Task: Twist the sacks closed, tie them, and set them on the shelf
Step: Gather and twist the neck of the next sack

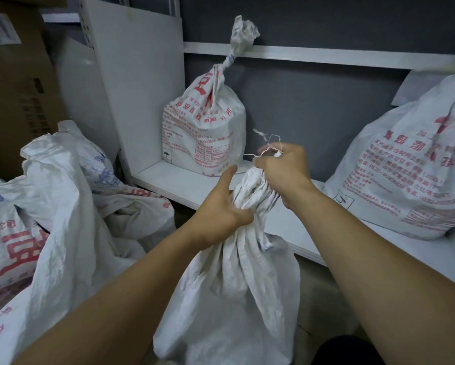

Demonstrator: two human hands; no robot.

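A white woven sack (231, 293) hangs in front of me, its neck gathered into a bunch. My left hand (222, 206) grips the neck low down, thumb raised. My right hand (283, 168) grips the top of the neck, with thin string ends sticking out above the fist. On the white shelf (168, 180) behind stands a tied sack with red print (204, 127), its twisted top upright. A second, larger printed sack (410, 169) leans on the shelf at the right.
Several open, crumpled sacks (50, 206) lie heaped at the left on the floor. A cardboard box (15, 83) stands behind them. A white upright panel (131, 83) bounds the shelf's left end. A dark grey wall backs the shelf.
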